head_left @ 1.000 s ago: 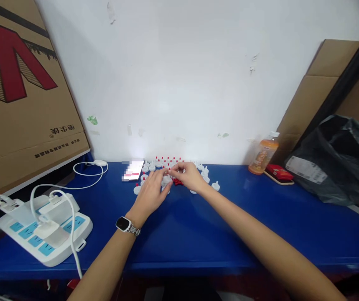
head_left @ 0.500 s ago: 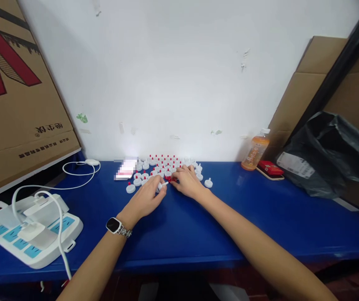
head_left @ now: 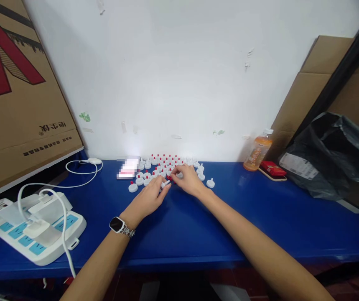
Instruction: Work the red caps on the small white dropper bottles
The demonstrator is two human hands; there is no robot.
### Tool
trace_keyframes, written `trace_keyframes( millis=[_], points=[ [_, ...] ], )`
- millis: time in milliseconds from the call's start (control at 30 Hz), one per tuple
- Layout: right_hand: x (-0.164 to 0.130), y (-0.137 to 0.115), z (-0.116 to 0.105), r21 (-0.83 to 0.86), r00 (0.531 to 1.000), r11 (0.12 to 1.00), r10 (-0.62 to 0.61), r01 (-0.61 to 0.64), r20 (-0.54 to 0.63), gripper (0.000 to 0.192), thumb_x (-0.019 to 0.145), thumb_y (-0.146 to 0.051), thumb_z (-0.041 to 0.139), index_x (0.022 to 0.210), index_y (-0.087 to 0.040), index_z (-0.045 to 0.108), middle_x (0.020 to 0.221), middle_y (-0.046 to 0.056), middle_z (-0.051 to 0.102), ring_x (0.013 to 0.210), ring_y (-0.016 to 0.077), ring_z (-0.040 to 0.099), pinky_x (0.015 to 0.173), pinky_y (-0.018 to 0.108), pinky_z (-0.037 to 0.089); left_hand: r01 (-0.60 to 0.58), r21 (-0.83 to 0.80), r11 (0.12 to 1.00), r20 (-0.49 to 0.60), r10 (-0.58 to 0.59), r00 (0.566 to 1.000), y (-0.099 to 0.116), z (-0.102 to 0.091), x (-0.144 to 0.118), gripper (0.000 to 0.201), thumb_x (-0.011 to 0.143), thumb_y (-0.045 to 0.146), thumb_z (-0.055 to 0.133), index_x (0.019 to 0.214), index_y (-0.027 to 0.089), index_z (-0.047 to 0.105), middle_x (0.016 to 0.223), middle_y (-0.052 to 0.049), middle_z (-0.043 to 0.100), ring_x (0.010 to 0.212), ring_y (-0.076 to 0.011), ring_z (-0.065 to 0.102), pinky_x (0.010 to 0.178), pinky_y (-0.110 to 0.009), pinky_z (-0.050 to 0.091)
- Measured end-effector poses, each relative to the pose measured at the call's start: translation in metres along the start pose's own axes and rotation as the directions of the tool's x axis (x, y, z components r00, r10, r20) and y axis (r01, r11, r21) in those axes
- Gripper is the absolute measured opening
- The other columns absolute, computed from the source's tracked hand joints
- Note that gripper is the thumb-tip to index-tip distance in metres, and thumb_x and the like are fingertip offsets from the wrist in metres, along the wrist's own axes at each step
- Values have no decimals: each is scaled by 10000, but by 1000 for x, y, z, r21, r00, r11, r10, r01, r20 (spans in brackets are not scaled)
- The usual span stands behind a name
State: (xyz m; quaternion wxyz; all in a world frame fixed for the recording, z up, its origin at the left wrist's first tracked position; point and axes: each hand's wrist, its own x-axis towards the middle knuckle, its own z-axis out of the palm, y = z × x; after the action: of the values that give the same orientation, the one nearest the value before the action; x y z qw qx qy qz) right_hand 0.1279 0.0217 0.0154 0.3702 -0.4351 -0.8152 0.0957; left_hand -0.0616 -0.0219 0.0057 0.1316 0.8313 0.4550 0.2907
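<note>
Several small white caps with red tips (head_left: 163, 162) stand in rows on the blue table (head_left: 179, 225) near the wall. My left hand (head_left: 149, 196), with a watch on its wrist, pinches one white cap (head_left: 164, 184) at the front of the group. My right hand (head_left: 188, 179) rests just right of it, fingertips closed on a small red piece (head_left: 169, 177) by the white cap. Single white caps lie at the group's left (head_left: 133, 187) and right (head_left: 210, 183).
A phone (head_left: 128, 168) lies left of the caps. A white power strip (head_left: 35, 228) with plugged cables sits at the left edge. An orange drink bottle (head_left: 257, 154), a red packet (head_left: 273, 169) and a black plastic bag (head_left: 329, 156) are at the right. Cardboard boxes lean on both sides.
Both hands have come down and slightly nearer from above the caps, and now meet at the front of the group. The view has shifted a little.
</note>
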Motion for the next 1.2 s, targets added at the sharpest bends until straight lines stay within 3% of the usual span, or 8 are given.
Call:
trace_keyframes(
  millis=[67,133,267,533,967,1200],
  points=[
    [-2,0,-4,292,996,954,83,-73,-22,143,885,-289,598,836,-177,672,803,30,707,755,161,608,748,303,429,10,-13,1000,-27,-10,1000,1,0,0,297,1004,462,330,1028,204,477,959,-63,590,911,-230,592,808,-386,461],
    [-4,-1,-6,516,992,849,127,-114,10,190,857,-357,638,824,-174,676,765,27,703,679,147,607,670,278,442,5,-40,999,-43,-7,999,2,0,-1,295,1009,461,322,1030,208,472,959,-58,588,906,-222,591,809,-380,460],
    [-8,-8,-2,723,985,672,153,-161,76,306,777,-475,716,787,-170,691,719,23,689,640,140,593,635,273,450,-26,-123,992,-28,22,999,6,1,-2,270,1018,448,316,1021,220,460,963,-47,589,913,-208,588,824,-369,457],
    [-8,-20,2,822,963,544,269,-170,21,361,652,-480,817,718,-180,627,630,-11,639,571,117,557,581,254,440,-45,-174,984,-44,38,998,17,-1,-3,230,1021,421,322,1039,222,437,1037,-62,581,980,-211,576,870,-380,447],
    [-7,-18,-8,783,959,583,276,-216,59,402,598,-506,835,630,-175,610,603,3,646,553,116,545,572,263,443,-55,-154,986,-88,42,995,18,-1,-2,247,1014,439,320,1022,224,442,1019,-66,590,939,-216,581,821,-369,469],
    [-9,-23,-7,829,945,510,320,-228,63,371,588,-459,855,623,-170,625,598,-2,640,541,97,504,557,246,409,-56,-181,982,-78,43,996,20,-1,-2,245,1018,429,320,1020,219,447,1032,-69,585,956,-212,576,838,-369,466]
  ],
)
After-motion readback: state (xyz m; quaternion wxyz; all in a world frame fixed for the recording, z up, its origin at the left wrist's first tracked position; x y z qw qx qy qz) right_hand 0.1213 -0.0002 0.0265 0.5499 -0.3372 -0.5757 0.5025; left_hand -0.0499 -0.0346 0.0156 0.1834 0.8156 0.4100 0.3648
